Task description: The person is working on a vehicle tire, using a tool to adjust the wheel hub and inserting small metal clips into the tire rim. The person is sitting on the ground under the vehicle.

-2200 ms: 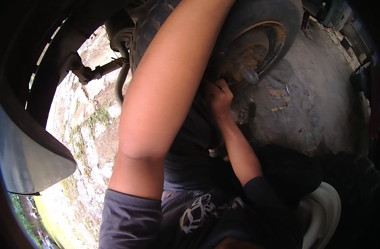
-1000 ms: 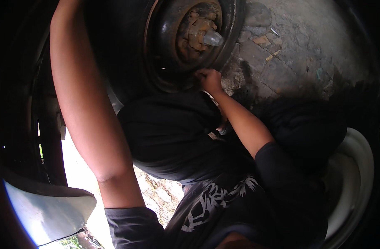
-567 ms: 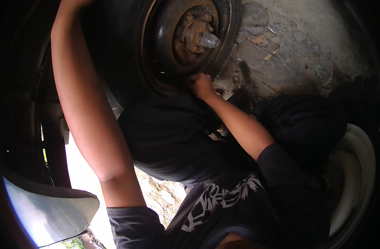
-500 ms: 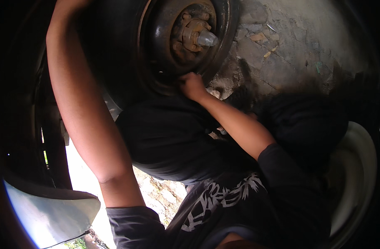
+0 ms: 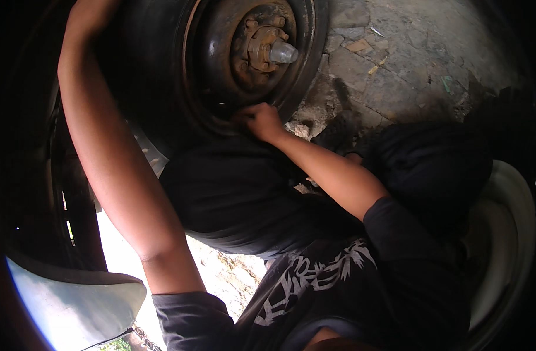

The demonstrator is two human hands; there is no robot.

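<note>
A black tyre (image 5: 139, 64) with a dark steel rim (image 5: 194, 76) fills the upper middle, around a rusty hub (image 5: 259, 50) with bolts and a pale translucent cap (image 5: 284, 52). My left hand (image 5: 95, 9) reaches up beside the tyre to the top edge; its fingers are out of sight or in shadow. At the rim's lower part, my right hand (image 5: 261, 121) has its fingers curled, their tips in shadow, and whatever they hold cannot be made out.
My black-clothed legs (image 5: 227, 193) are bent below the wheel. Cracked, dirty ground (image 5: 408, 70) with small scraps lies at upper right. A curved pale metal panel (image 5: 69, 298) is at lower left, a white rim-like ring (image 5: 496, 245) at right. Dark undercarriage frames the left.
The view has swung round since the oldest frame. More recently, my right hand has moved leftward along the rim's lower part, while my left arm has shifted slightly left in view.
</note>
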